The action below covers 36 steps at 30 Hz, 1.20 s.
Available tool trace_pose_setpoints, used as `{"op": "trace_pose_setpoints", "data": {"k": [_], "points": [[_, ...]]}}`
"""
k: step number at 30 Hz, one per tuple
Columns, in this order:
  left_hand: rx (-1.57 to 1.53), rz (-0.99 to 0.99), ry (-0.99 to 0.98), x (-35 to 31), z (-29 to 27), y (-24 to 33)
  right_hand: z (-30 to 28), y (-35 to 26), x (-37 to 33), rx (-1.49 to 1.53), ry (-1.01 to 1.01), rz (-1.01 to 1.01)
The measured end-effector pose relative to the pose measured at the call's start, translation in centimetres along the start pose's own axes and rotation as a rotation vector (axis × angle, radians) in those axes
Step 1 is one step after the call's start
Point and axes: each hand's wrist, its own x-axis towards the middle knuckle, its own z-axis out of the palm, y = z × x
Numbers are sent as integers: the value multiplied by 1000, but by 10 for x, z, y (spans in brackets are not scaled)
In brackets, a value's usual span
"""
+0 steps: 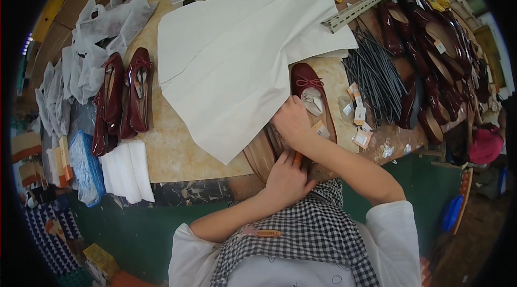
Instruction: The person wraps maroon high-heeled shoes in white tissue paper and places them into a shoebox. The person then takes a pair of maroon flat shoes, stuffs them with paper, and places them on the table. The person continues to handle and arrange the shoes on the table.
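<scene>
In front of me lies a dark red patent ballet flat (328,120), with a bow at its toe and pale stuffing inside. Beside it a second ballet flat with a tan insole (259,156) lies partly under a large white paper sheet (226,60). My right hand (293,120) curls over the shoes at the paper's edge, its fingertips hidden. Closer to me, my left hand (286,180) has its fingers bent around the heel end of the tan-lined shoe, thumb apart. A small orange band or strip (298,158) shows at its fingers.
More dark red flats (139,90) stand at the left by crumpled white wrapping (105,44); many others (439,55) are heaped at the right. Black rods (374,77), a slotted metal angle bar (355,11), paper tags (360,114) and a blue basket (89,168) lie around.
</scene>
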Motion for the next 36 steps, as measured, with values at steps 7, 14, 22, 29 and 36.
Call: {"op": "trace_pose_setpoints", "data": {"k": [7,14,22,29,36], "points": [[43,37,64,7,-10,-7,-7,26,11,120,119,158],[178,-488,633,47,-94,-141,-45,26,-32,692,304,248],[465,-696,265,110,-149,-249,-61,25,-71,750,304,347],[99,-506,410,135,-154,-261,-65,18,-68,771,285,293],[743,-609,846,143,-152,-267,-84,21,-53,1274,233,389]]}}
